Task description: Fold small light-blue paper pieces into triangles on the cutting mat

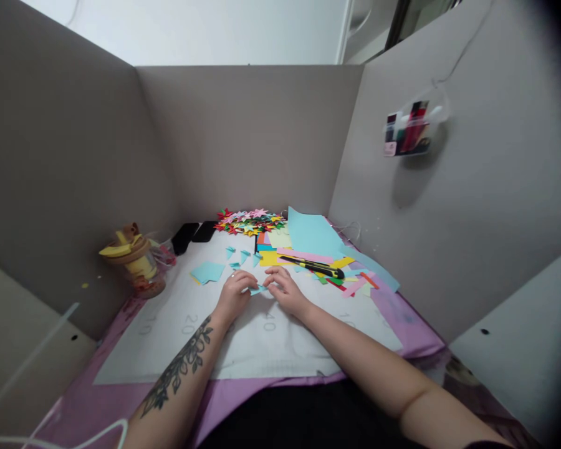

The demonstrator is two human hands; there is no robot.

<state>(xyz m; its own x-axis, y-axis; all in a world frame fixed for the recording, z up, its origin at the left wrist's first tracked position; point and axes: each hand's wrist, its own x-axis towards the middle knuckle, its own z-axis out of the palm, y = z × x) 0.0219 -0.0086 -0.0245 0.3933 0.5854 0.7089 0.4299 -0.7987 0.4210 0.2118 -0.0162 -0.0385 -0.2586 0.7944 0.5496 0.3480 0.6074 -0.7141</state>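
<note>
Both hands meet over the white sheet, pinching a small light blue piece of folded paper (pixel 258 289) between them. My left hand (pixel 235 292) holds the paper's left end, and my right hand (pixel 287 292) has its fingers on the right end. Parts of the piece are hidden by the fingertips. Just beyond the hands lie several small folded blue paper pieces (pixel 245 256). A stack of light blue paper squares (pixel 207 272) is left of my left hand. Past my right hand rests a black and yellow utility knife (pixel 314 267).
Colourful paper stars (pixel 250 221) are heaped at the back. A large blue sheet (pixel 313 231) and paper scraps (pixel 355 282) lie to the right. Two black phone-like slabs (pixel 186 237) and a yellow-brown cup (pixel 140 265) stand left. Grey panels (pixel 247 137) enclose the table.
</note>
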